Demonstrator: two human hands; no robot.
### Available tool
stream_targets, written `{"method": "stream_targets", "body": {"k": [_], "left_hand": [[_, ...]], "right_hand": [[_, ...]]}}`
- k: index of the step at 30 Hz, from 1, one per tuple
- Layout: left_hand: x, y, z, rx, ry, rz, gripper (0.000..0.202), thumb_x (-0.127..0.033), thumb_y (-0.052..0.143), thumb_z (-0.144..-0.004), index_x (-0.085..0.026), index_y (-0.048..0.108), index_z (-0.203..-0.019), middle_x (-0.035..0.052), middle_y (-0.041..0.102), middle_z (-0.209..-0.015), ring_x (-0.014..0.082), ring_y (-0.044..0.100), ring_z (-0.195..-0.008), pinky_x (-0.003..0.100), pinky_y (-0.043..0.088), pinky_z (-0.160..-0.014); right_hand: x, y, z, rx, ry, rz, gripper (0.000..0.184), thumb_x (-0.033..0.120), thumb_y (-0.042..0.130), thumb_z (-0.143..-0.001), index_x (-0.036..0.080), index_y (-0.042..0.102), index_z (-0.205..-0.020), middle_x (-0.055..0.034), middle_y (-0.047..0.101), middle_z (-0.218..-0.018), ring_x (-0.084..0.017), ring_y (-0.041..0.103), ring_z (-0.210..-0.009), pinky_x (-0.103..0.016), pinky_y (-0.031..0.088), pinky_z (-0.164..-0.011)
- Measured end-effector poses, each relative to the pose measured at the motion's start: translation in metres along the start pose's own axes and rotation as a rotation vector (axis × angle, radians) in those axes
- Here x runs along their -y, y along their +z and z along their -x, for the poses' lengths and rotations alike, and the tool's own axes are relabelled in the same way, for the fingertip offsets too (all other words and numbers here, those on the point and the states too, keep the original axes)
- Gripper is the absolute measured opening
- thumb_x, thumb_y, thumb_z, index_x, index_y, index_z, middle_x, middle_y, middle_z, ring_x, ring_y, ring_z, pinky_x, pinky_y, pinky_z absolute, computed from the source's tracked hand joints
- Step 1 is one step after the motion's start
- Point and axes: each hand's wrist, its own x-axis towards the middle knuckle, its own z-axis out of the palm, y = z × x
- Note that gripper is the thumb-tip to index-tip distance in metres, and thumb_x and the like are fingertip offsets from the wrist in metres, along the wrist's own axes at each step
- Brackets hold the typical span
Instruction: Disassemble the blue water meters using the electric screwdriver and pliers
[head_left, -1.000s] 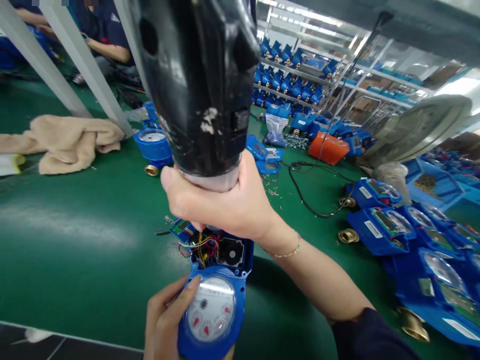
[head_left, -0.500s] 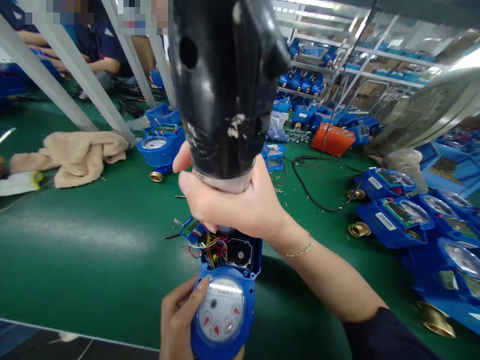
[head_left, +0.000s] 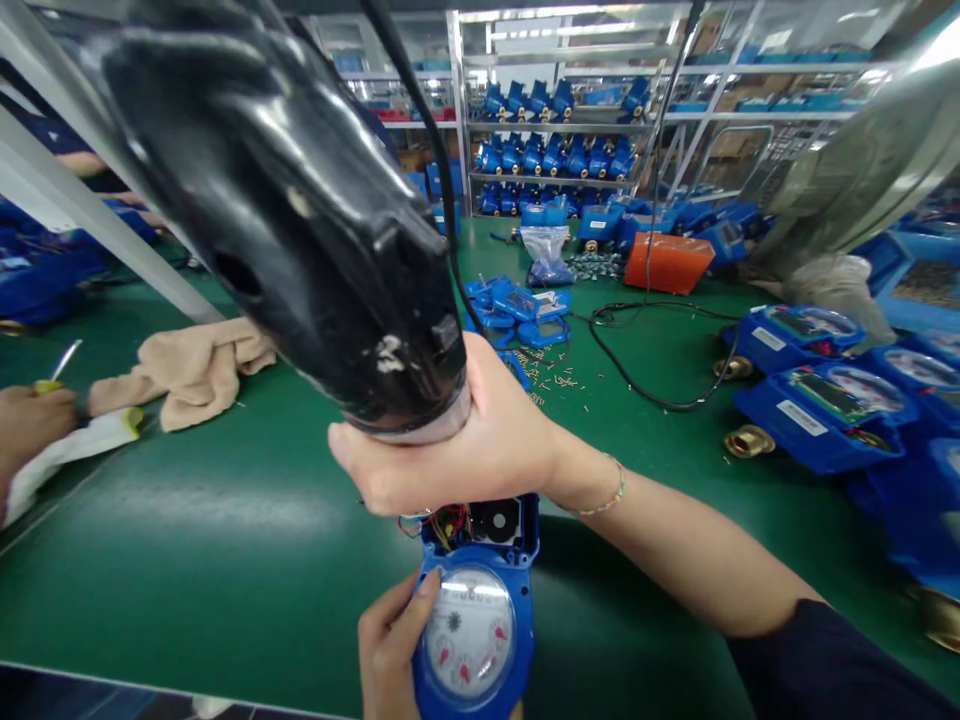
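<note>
— Steel racks (head_left: pixel 551 130) of blue meters are rising behind a long green counter (head_left: pixel 187 570). What's sitting closest in, right under the person's hands?

— A blue water meter (head_left: pixel 472 640). Its long axis is pointing away from the person, with the dial nearest the body and an open electronics compartment (head_left: pixel 480 525) full of coloured wires at the far end.

— Which hand is nearer to it?

— The left hand (head_left: pixel 390 650) is gripping the meter's side, with its thumb lying beside the dial. The right hand (head_left: pixel 442 445) is hovering just over the compartment, clenched around the end of a black corded power tool (head_left: pixel 277 220), whose body is slanting up and left across the view.

— Is the tool touching the meter?

— I can't tell; the right hand is hiding the tool's end.

— And around them?

— Loose screws (head_left: pixel 551 378) are lying scattered farther out, and a beige towel (head_left: pixel 202 375) is bunching on the left, where a co-worker's hand (head_left: pixel 34 425) is holding a yellow-handled screwdriver (head_left: pixel 46 386).
</note>
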Motion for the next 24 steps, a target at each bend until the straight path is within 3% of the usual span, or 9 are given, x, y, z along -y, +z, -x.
{"method": "stream_targets", "body": {"k": [6,10,19,24], "left_hand": [[-0.005,0.001,0.0,-0.004,-0.007,0.019,0.072,-0.039,0.069,-0.07,-0.017,0.044,-0.135,0.0162,0.05,-0.12,0.0362,0.057,-0.108,0.053,0.049,-0.086],[-0.008,0.001,-0.002,-0.025,0.009,0.025,0.074,-0.035,0.071,-0.069,-0.015,0.044,-0.135,0.0177,0.051,-0.123,0.0357,0.057,-0.11,0.051,0.049,-0.088],[-0.013,-0.001,-0.004,-0.012,0.014,0.017,0.079,-0.027,0.076,-0.063,-0.017,0.044,-0.135,0.016,0.051,-0.124,0.0345,0.06,-0.111,0.046,0.055,-0.083],[-0.019,0.0,-0.005,-0.043,-0.01,-0.007,0.087,-0.025,0.079,-0.058,-0.018,0.044,-0.136,0.0158,0.052,-0.123,0.0349,0.062,-0.108,0.047,0.057,-0.082]], "right_hand": [[0.007,-0.013,0.0,0.054,0.101,-0.02,0.026,0.018,0.074,-0.073,0.022,0.048,-0.07,0.0108,0.048,-0.049,-0.006,0.045,-0.04,-0.019,0.038,-0.04],[0.009,-0.013,0.002,0.016,0.145,-0.02,0.024,0.022,0.075,-0.074,0.022,0.051,-0.075,0.0116,0.049,-0.048,-0.006,0.045,-0.038,-0.018,0.038,-0.039],[0.017,-0.008,0.001,-0.013,0.099,0.139,0.023,0.015,0.071,-0.072,0.023,0.053,-0.085,0.0115,0.048,-0.054,-0.007,0.045,-0.044,-0.022,0.04,-0.045],[0.016,-0.009,0.0,-0.012,0.128,0.019,0.024,0.016,0.069,-0.074,0.021,0.059,-0.096,0.012,0.048,-0.052,-0.006,0.043,-0.038,-0.022,0.039,-0.041]]}}
